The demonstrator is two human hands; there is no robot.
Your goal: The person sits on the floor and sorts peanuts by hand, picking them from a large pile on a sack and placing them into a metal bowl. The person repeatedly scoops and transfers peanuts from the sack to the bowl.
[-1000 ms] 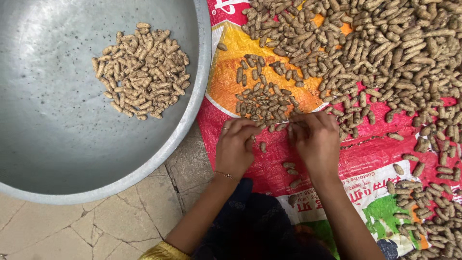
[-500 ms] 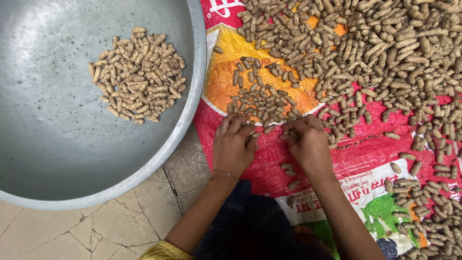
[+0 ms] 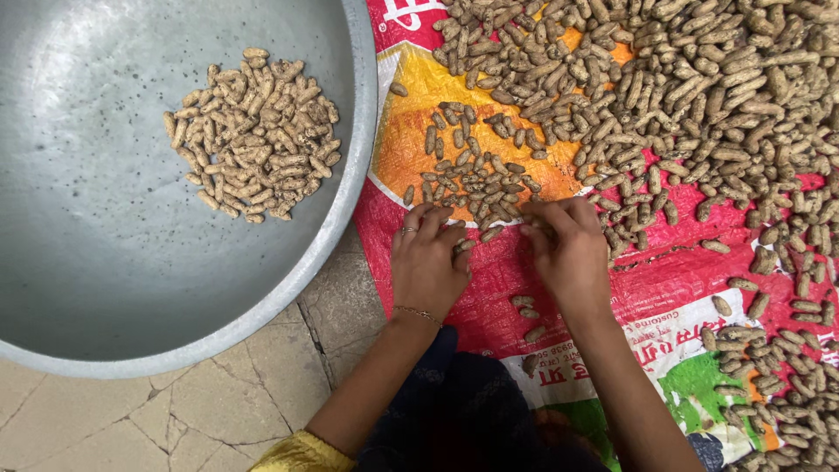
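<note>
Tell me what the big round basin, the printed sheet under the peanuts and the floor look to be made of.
The basin looks like dull grey metal, likely aluminium: matte sheen, dark speckles, rolled rim. The printed sheet seems woven plastic sacking: glossy, creased, bright colours. The floor looks like rough stone slabs with irregular joints. Both hands rest on peanuts there.

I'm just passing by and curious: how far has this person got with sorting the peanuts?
Early on, it seems. A small heap of peanuts already lies in the big metal pan. The left hand and right hand are both down on a small cluster of pods on the printed sack. A far larger spread of peanuts still lies on the sack.
</note>
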